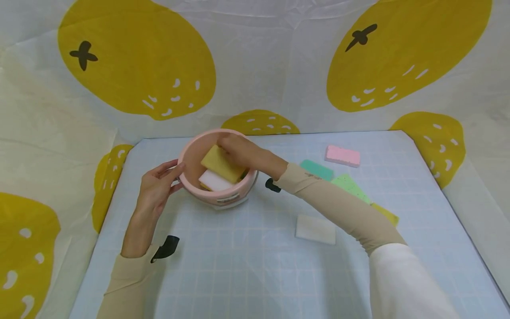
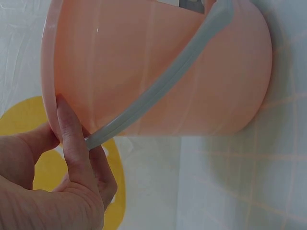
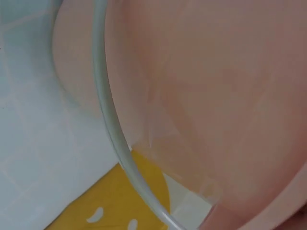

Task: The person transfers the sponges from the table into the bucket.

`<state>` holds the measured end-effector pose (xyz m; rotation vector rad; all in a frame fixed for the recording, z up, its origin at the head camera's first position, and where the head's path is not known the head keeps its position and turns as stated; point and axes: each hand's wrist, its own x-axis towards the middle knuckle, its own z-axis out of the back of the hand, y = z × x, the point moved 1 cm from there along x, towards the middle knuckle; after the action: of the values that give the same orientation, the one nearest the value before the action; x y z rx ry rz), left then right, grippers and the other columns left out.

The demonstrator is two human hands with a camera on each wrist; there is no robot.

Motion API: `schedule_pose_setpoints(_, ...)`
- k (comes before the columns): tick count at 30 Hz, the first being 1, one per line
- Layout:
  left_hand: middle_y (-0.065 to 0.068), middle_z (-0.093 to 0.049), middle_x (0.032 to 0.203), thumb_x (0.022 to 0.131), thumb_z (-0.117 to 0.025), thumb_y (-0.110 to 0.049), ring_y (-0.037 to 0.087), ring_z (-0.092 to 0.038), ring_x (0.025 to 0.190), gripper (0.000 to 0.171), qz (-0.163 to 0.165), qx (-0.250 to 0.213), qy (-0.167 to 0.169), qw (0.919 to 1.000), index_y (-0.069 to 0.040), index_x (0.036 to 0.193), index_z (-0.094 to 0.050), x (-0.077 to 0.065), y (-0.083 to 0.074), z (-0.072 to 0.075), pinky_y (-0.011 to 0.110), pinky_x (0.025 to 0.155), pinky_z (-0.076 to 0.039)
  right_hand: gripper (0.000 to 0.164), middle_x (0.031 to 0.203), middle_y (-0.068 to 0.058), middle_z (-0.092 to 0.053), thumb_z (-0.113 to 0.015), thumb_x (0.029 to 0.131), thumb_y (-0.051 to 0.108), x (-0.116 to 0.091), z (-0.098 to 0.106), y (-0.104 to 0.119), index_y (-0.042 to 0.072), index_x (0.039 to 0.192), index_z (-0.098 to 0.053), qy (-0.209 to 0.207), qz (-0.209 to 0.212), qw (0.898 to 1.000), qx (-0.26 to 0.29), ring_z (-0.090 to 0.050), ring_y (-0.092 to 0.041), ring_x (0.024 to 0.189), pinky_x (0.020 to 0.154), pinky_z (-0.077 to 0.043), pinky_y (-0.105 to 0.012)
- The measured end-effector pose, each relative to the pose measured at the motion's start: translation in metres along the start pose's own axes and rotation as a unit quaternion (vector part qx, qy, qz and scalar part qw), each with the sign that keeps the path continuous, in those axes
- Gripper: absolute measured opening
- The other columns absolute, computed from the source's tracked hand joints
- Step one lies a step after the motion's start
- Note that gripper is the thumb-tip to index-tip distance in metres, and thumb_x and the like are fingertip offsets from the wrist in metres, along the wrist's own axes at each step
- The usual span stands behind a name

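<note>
A pink bucket point(image 1: 191, 165) with a grey handle point(image 2: 160, 91) stands toward the back left of the table. My left hand point(image 1: 154, 188) pinches its rim at the left side, thumb on one face and fingers on the other, next to the handle. Reaching in over the far right rim, my right hand point(image 1: 241, 152) grips a yellow sponge point(image 1: 220, 165) inside the bucket; its fingertips are hidden. Beneath that sponge lies a white sponge point(image 1: 215, 181) with a yellow edge. In the right wrist view the bucket wall point(image 3: 216, 96) hides nearly all of the hand.
Right of the bucket lie a pink sponge point(image 1: 342, 156), a teal sponge point(image 1: 316, 169), a light green sponge point(image 1: 350, 187), a yellow piece point(image 1: 385, 214) partly under the right sleeve, and a white sponge point(image 1: 315, 229). A lemon-print cloth point(image 1: 255, 66) hangs behind the checked table point(image 1: 239, 266).
</note>
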<state>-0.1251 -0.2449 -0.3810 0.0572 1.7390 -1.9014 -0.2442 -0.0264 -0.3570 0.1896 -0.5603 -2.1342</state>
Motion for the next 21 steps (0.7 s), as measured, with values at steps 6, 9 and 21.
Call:
schedule_pose_setpoints(6,0.000,-0.064,0.122,0.089,-0.079,-0.045,0.013,-0.062,0.101,0.067,0.003,0.006,-0.002,1.0000,-0.015,0.145,-0.058,-0.001,-0.001,-0.002,0.018,0.078,-0.058,0.009,0.094,-0.011,-0.053,-0.056,0.100,-0.004,-0.010,0.009,-0.002,-0.005,0.106,-0.061,-0.010,0.011,0.999,0.038,-0.051,-0.024,0.092,0.079,-0.041,-0.026)
schedule_pose_setpoints(9,0.001,-0.063,0.123,0.089,-0.079,-0.044,0.014,-0.061,0.102,0.066,0.008,0.006,-0.002,0.9999,-0.015,0.145,-0.058,-0.001,-0.002,-0.002,0.018,0.077,-0.058,0.013,0.095,-0.010,-0.054,-0.059,0.099,-0.002,-0.016,0.012,-0.005,-0.005,0.111,-0.063,-0.012,0.017,0.998,0.061,-0.051,-0.023,0.092,0.079,-0.042,-0.026)
schedule_pose_setpoints(21,0.002,-0.061,0.131,0.084,-0.081,-0.049,0.014,-0.062,0.105,0.074,0.018,0.001,-0.007,0.9998,-0.017,0.146,-0.058,-0.002,-0.002,-0.003,0.018,0.078,-0.058,0.026,0.116,-0.011,-0.070,-0.070,0.099,0.012,-0.043,0.029,-0.016,-0.001,0.122,-0.069,-0.049,0.025,0.989,0.137,-0.062,-0.021,0.106,0.093,-0.054,-0.028)
